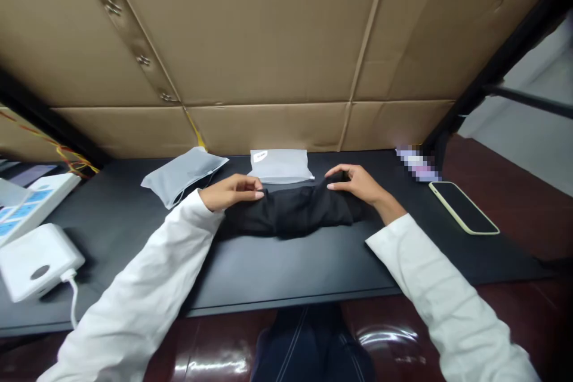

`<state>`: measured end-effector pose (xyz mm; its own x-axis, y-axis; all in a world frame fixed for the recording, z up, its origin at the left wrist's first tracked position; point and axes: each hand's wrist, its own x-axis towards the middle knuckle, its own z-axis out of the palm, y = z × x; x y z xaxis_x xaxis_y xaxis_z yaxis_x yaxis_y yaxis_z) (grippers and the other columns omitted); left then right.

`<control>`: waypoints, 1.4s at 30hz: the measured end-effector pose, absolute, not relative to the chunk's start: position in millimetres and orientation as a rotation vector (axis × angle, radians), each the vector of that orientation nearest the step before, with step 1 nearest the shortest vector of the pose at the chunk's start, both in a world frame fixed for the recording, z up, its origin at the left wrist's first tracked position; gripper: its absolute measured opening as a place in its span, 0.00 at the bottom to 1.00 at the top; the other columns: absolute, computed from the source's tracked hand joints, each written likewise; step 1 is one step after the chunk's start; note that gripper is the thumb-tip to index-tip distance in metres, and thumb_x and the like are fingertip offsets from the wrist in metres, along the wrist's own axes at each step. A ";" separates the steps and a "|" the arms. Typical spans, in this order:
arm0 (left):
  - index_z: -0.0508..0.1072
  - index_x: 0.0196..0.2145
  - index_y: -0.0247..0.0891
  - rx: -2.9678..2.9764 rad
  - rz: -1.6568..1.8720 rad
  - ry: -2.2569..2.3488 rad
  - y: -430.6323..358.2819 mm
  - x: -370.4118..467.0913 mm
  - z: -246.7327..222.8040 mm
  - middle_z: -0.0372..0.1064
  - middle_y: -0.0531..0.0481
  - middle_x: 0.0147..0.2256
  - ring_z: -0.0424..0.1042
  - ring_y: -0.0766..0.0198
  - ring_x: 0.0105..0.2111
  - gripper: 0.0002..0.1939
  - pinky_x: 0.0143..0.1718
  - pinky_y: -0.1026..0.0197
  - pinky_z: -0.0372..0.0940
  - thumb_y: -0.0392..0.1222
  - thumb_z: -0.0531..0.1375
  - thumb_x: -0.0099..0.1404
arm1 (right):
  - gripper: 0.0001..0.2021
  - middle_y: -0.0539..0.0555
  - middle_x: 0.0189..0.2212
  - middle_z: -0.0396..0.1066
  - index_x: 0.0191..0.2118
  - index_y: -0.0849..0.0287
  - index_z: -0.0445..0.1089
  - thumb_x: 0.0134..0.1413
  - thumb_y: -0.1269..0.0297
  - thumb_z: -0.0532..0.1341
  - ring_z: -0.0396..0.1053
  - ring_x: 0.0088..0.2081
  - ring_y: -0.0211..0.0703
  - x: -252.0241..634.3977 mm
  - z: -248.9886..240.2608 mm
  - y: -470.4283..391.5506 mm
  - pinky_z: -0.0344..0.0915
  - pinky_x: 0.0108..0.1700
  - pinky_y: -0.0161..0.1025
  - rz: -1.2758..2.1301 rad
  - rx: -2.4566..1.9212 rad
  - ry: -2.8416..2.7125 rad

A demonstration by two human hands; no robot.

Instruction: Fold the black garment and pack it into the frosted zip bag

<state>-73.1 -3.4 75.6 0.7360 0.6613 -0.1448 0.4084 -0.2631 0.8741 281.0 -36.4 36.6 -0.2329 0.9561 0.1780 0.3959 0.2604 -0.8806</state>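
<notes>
A piece of black cloth [295, 209] lies bunched in a wide strip across the middle of the dark table [286, 268]. My left hand [235, 191] pinches its upper left edge between thumb and fingers. At the upper right part of the cloth, my right hand [356, 185] has thumb and index finger around a raised fold. Just behind the cloth is a flat frosted pouch [282, 166] with a small white label. Another frosted bag [183, 174], fuller and with a dark cord, rests behind my left hand.
At the left are a white device [38, 262] with a cable and a white box [38, 206] with blue labels. A phone [464, 208] and a blurred purple packet [418, 164] lie at the right. Brown cardboard [268, 42] stands along the back.
</notes>
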 end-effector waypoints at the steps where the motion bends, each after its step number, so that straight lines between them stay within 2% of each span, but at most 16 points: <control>1: 0.68 0.30 0.36 1.897 0.337 0.923 2.4 -76.6 71.6 0.67 0.53 0.26 0.65 0.67 0.26 0.22 0.28 0.66 0.60 0.61 0.62 0.58 | 0.16 0.56 0.42 0.77 0.41 0.58 0.76 0.44 0.60 0.70 0.73 0.46 0.49 281.0 29.7 -32.7 0.65 0.55 0.49 0.820 -1.300 -1.723; 5: 0.66 0.26 0.38 2.082 0.162 1.198 16.7 -83.6 57.1 0.64 0.53 0.23 0.63 0.64 0.25 0.24 0.26 0.63 0.57 0.64 0.58 0.56 | 0.20 0.59 0.46 0.75 0.46 0.58 0.74 0.44 0.63 0.70 0.72 0.48 0.51 282.0 5.4 -21.8 0.67 0.52 0.50 0.536 -1.467 -1.702; 8: 0.67 0.26 0.39 2.247 0.075 1.354 16.8 -81.7 52.6 0.68 0.50 0.25 0.66 0.61 0.27 0.20 0.29 0.61 0.57 0.61 0.58 0.56 | 0.24 0.59 0.48 0.74 0.51 0.57 0.72 0.46 0.58 0.70 0.71 0.50 0.51 285.3 0.0 -20.0 0.66 0.53 0.49 0.503 -1.465 -1.796; 11: 0.67 0.27 0.40 2.360 0.029 1.460 13.6 -78.2 50.2 0.70 0.49 0.27 0.68 0.59 0.28 0.18 0.30 0.60 0.56 0.58 0.57 0.57 | 0.28 0.56 0.46 0.74 0.53 0.54 0.71 0.45 0.54 0.71 0.70 0.49 0.50 289.3 5.1 -22.5 0.64 0.54 0.49 0.537 -1.451 -1.904; 15: 0.68 0.30 0.40 2.423 0.050 1.513 11.9 -76.4 45.6 0.71 0.47 0.29 0.69 0.57 0.30 0.19 0.30 0.59 0.57 0.60 0.55 0.59 | 0.21 0.53 0.40 0.75 0.45 0.54 0.76 0.44 0.51 0.70 0.71 0.43 0.48 292.8 17.0 -27.3 0.64 0.48 0.44 0.607 -1.494 -1.974; 17: 0.69 0.32 0.39 2.409 0.084 1.556 11.9 -76.5 44.7 0.72 0.46 0.31 0.70 0.55 0.31 0.23 0.31 0.59 0.58 0.64 0.54 0.58 | 0.17 0.52 0.35 0.76 0.37 0.55 0.77 0.44 0.49 0.69 0.72 0.40 0.46 294.3 21.5 -28.9 0.63 0.44 0.41 0.635 -1.532 -1.985; 20: 0.71 0.32 0.39 2.371 0.073 1.579 11.0 -76.1 46.6 0.72 0.45 0.32 0.71 0.54 0.33 0.30 0.32 0.59 0.59 0.72 0.54 0.54 | 0.18 0.50 0.30 0.75 0.29 0.56 0.74 0.45 0.45 0.67 0.71 0.35 0.46 295.9 24.6 -30.0 0.61 0.39 0.39 0.601 -1.585 -2.027; 24: 0.69 0.22 0.40 2.381 -0.035 1.564 6.4 -73.1 49.2 0.70 0.45 0.28 0.71 0.53 0.31 0.32 0.32 0.59 0.59 0.76 0.57 0.47 | 0.21 0.54 0.32 0.73 0.29 0.57 0.72 0.47 0.41 0.64 0.69 0.35 0.47 294.0 24.2 -30.0 0.61 0.39 0.40 0.338 -1.614 -1.973; 27: 0.66 0.19 0.40 2.397 -0.085 1.627 3.1 -70.1 48.8 0.70 0.44 0.28 0.72 0.51 0.32 0.33 0.32 0.58 0.59 0.77 0.59 0.44 | 0.22 0.54 0.32 0.72 0.29 0.57 0.70 0.49 0.40 0.63 0.69 0.35 0.47 291.6 24.1 -30.4 0.62 0.39 0.41 0.324 -1.601 -1.901; 29: 0.66 0.20 0.40 2.403 -0.124 1.695 2.4 -68.8 48.5 0.70 0.43 0.28 0.72 0.49 0.32 0.33 0.31 0.58 0.59 0.76 0.59 0.45 | 0.21 0.53 0.31 0.73 0.30 0.57 0.71 0.47 0.41 0.65 0.69 0.35 0.47 292.3 24.3 -30.5 0.62 0.38 0.41 0.385 -1.632 -1.866; 32: 0.66 0.23 0.40 2.397 -0.152 1.766 3.7 -68.4 49.2 0.69 0.44 0.27 0.73 0.49 0.33 0.29 0.32 0.57 0.60 0.72 0.59 0.52 | 0.22 0.53 0.35 0.75 0.36 0.56 0.74 0.41 0.44 0.69 0.71 0.39 0.49 297.4 24.1 -29.9 0.64 0.42 0.42 0.494 -1.654 -1.837; 36: 0.68 0.35 0.40 2.350 0.043 1.880 4.4 -68.5 52.5 0.72 0.45 0.32 0.74 0.49 0.37 0.22 0.34 0.58 0.62 0.62 0.63 0.56 | 0.23 0.54 0.37 0.76 0.39 0.56 0.76 0.36 0.48 0.72 0.72 0.42 0.50 304.4 25.5 -30.5 0.65 0.46 0.43 0.822 -1.576 -1.864; 39: 0.65 0.43 0.39 2.295 0.405 1.962 0.5 -66.9 58.7 0.73 0.45 0.36 0.74 0.49 0.39 0.25 0.37 0.56 0.64 0.56 0.65 0.56 | 0.21 0.54 0.37 0.76 0.38 0.58 0.76 0.37 0.51 0.72 0.71 0.44 0.50 302.6 30.1 -34.6 0.65 0.46 0.42 1.027 -1.501 -1.886; 42: 0.62 0.45 0.39 2.194 0.850 1.739 -7.2 -61.6 66.4 0.74 0.48 0.35 0.74 0.55 0.35 0.27 0.38 0.56 0.66 0.54 0.67 0.54 | 0.21 0.54 0.43 0.75 0.43 0.56 0.75 0.40 0.55 0.72 0.70 0.48 0.50 295.8 37.9 -40.8 0.65 0.49 0.42 1.219 -1.425 -1.928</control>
<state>-61.6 -7.2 66.4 0.1350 0.9433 0.3033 0.8189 -0.2785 0.5018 295.8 -40.8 37.9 -0.3662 0.9195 -0.1431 0.5233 0.0763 -0.8487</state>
